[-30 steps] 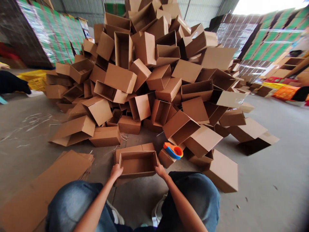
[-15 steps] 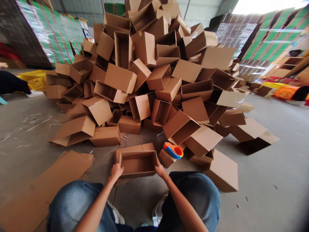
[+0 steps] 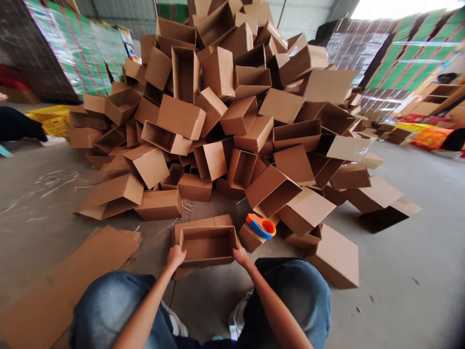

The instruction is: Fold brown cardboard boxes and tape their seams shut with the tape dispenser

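An open brown cardboard box [image 3: 207, 245] rests on the concrete floor just in front of my knees, its opening turned up toward me. My left hand [image 3: 175, 257] is closed on the box's near left corner. On the near right corner sits my right hand [image 3: 240, 254], fingers curled over the edge. An orange and blue tape dispenser [image 3: 261, 226] lies on a small box right of my right hand, apart from it.
A tall heap of assembled cardboard boxes [image 3: 232, 111] fills the floor ahead. Flat cardboard sheets [image 3: 72, 276] lie stacked at my left. Another box [image 3: 336, 261] sits by my right knee. Wrapped green pallets [image 3: 76, 53] stand at both sides.
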Demonstrator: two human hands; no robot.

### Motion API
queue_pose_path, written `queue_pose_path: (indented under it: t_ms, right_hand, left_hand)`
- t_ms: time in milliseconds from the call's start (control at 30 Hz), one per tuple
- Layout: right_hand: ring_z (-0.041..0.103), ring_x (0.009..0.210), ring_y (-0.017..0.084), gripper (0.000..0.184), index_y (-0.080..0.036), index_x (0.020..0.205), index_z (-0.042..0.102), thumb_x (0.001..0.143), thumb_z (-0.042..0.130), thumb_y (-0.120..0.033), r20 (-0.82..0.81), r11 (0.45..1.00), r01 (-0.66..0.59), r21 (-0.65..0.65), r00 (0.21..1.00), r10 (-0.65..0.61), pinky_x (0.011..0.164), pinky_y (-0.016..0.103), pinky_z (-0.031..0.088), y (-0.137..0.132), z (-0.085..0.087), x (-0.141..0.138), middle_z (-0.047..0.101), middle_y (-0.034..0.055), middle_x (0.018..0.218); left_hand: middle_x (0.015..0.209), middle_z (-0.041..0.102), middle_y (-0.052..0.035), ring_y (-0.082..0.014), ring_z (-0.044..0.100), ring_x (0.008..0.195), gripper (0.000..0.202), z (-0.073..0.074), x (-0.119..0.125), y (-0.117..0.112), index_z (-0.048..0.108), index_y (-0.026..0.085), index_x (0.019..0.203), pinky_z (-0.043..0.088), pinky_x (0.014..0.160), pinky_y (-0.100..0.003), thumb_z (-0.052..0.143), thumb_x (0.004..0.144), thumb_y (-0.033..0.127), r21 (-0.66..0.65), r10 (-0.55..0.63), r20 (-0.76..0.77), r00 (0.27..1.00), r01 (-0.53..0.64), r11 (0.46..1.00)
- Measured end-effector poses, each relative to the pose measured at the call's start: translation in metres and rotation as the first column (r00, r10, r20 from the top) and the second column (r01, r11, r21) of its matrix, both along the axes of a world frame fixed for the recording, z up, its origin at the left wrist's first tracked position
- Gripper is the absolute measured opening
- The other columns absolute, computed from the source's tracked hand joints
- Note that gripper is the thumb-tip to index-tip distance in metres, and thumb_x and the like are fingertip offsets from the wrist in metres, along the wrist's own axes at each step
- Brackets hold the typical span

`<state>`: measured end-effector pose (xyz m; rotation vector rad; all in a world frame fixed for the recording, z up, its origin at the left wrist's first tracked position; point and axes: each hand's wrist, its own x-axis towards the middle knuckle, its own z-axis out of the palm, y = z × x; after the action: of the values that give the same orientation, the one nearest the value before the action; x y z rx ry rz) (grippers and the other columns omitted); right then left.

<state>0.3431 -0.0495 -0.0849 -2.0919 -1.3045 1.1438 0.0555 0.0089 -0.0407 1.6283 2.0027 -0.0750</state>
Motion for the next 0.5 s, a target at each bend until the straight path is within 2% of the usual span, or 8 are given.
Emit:
queue_pose_path:
  t_ms: [200, 500]
  right_hand:
    - [0.059, 0.102, 0.022, 0.044, -0.017, 0.117, 0.06, 0.077, 0.042, -0.019, 0.032, 1.0, -0.001, -0.017, 0.999, 0.002, 0.085, 0.028, 0.043, 0.0, 0.0019, -0.0002, 0.065, 0.0088, 0.109]
    - [0.058, 0.105, 0.021, 0.042, -0.012, 0.116, 0.059, 0.079, 0.04, -0.016, 0.043, 1.0, -0.024, -0.004, 0.999, 0.024, 0.087, 0.026, 0.042, -0.0019, 0.0031, -0.0006, 0.064, 0.0102, 0.111]
  left_hand:
    - [0.11, 0.065, -0.0199, -0.026, 0.061, 0.106, 0.032, -0.0055, -0.0049, 0.0032, 0.064, 0.008, 0.106, 0.047, 0.081, -0.028, 0.046, 0.084, 0.022, -0.04, -0.043, -0.031, 0.999, 0.041, 0.998]
    - [0.111, 0.065, -0.0177, -0.0249, 0.059, 0.109, 0.033, -0.009, -0.0095, 0.0071, 0.063, 0.009, 0.108, 0.046, 0.087, -0.029, 0.046, 0.084, 0.022, -0.047, -0.047, -0.041, 0.998, 0.045, 0.998]
